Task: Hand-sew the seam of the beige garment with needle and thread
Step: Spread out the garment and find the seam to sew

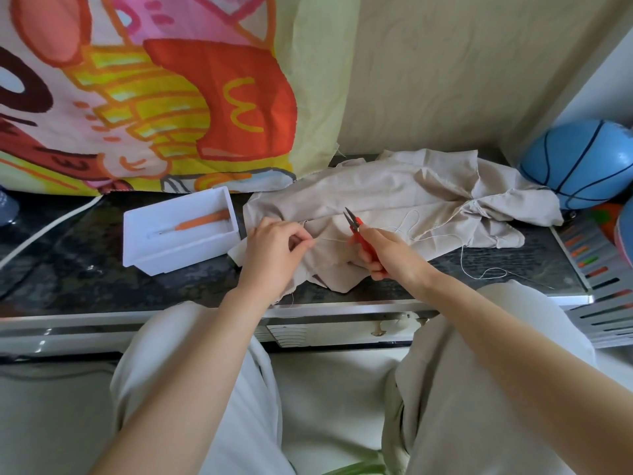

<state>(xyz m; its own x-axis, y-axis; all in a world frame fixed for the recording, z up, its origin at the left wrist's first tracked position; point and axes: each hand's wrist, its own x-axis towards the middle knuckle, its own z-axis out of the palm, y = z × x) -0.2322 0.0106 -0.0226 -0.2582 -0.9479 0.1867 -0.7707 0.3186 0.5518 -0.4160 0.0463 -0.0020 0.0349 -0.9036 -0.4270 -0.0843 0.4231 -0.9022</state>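
Note:
The beige garment (394, 197) lies crumpled on the dark marble tabletop (68, 269). My left hand (274, 252) pinches a pale thread (330, 239) taut at the cloth's near left part. My right hand (387, 252) grips red thread snips (358, 228), blades pointing up and away, just right of that taut thread. More thread (462, 265) loops across the cloth and trails onto the table at the right, ending in a thin needle (534, 282).
A white plastic tray (144, 248) holding an orange-handled tool (202, 221) stands left of the cloth. A colourful printed sheet (154, 97) hangs behind. A blue ball (579, 162) and a slotted metal rack (596, 269) sit at the right. A white cable (44, 231) crosses the left.

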